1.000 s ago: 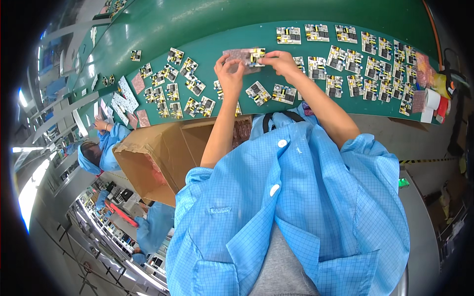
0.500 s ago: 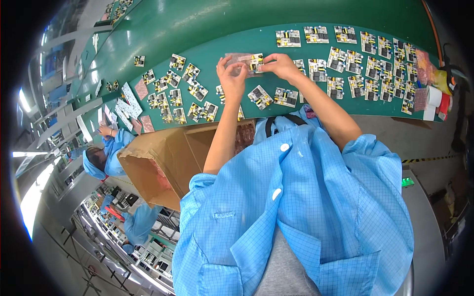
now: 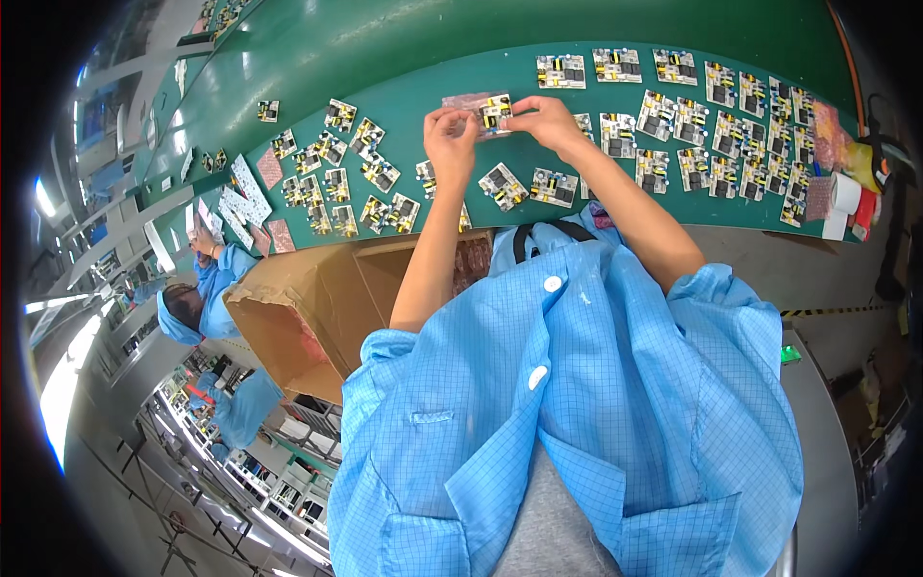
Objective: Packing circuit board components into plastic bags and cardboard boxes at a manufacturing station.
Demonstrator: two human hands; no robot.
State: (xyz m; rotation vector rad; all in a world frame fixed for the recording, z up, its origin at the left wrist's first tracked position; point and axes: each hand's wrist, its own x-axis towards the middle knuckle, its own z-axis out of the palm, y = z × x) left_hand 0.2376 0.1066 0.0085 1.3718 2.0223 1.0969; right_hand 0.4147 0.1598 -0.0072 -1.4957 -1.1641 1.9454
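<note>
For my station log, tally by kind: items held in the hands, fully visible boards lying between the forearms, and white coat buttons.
Held circuit boards: 1
Held pink bubble-wrap pieces: 1
Lying boards, fully visible ones only: 2
White coat buttons: 2
Total: 6

A white circuit board [image 3: 496, 112] bearing yellow and black parts, its crowded side up, overlaps a pinkish clear plastic bag [image 3: 461, 101], both held over the green table [image 3: 399, 120].
</note>
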